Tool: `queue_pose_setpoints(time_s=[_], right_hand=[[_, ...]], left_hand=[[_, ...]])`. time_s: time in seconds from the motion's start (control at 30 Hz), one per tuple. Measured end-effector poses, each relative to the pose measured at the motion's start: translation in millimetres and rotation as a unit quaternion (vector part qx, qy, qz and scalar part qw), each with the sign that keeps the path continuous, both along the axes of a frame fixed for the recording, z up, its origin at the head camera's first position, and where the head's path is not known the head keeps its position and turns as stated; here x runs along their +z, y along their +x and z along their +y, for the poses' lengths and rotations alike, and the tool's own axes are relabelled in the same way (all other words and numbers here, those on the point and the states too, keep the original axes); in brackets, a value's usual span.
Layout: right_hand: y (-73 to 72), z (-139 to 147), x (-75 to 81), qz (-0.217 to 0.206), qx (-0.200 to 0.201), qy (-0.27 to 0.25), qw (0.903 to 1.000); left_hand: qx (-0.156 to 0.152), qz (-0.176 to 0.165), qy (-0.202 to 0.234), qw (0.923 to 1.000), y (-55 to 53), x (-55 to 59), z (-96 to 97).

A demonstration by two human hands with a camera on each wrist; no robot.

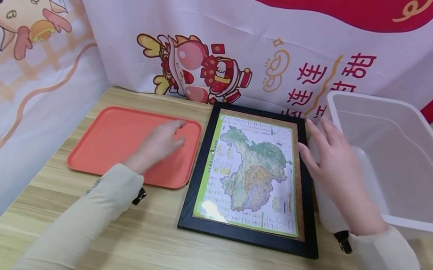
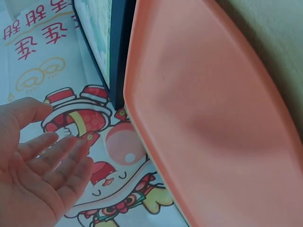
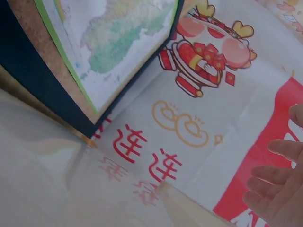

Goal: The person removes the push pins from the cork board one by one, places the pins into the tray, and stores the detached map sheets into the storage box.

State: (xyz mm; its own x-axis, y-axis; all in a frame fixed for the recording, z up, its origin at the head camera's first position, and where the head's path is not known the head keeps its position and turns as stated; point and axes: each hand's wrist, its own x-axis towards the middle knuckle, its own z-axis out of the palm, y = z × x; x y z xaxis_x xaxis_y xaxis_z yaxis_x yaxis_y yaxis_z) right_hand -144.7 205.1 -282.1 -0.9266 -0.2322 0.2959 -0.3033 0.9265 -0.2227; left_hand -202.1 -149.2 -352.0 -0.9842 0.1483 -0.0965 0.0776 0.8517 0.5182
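Note:
A black picture frame lies on the wooden table, with a green-edged map behind its clear front. My left hand hovers over an orange-red tray left of the frame. Its fingers are relaxed and hold nothing, as the left hand also shows in the left wrist view. Over the gap between the frame's right side and a whitish plastic bin is my right hand, fingers spread. In the right wrist view the right hand appears at the edge, holding nothing.
The bin stands upright at the right, its tall wall close beside the frame. A white printed cloth with cartoon figures and red lettering hangs along the table's back edge. Wooden tabletop runs along the front.

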Motion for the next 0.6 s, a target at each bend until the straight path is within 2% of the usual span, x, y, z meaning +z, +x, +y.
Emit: queue_pose_setpoints(time_s=[0.2,0.43,0.6], right_hand=[[-6.8,-2,-18.3,-0.017,0.005,0.008,0.9998],[-8.1,-4,-36.2,-0.061,-0.002,0.018,0.998],[-9.5,-9,-48.0,-0.089,-0.004,0.029,0.9957]], left_hand=[[-0.002,-0.004,0.005,1.0,-0.4,-5.8,7.2],[-0.002,-0.021,0.024,0.9995,-2.6,-10.5,15.4],[-0.007,-0.021,0.028,0.9994,-4.8,-14.9,19.4]])
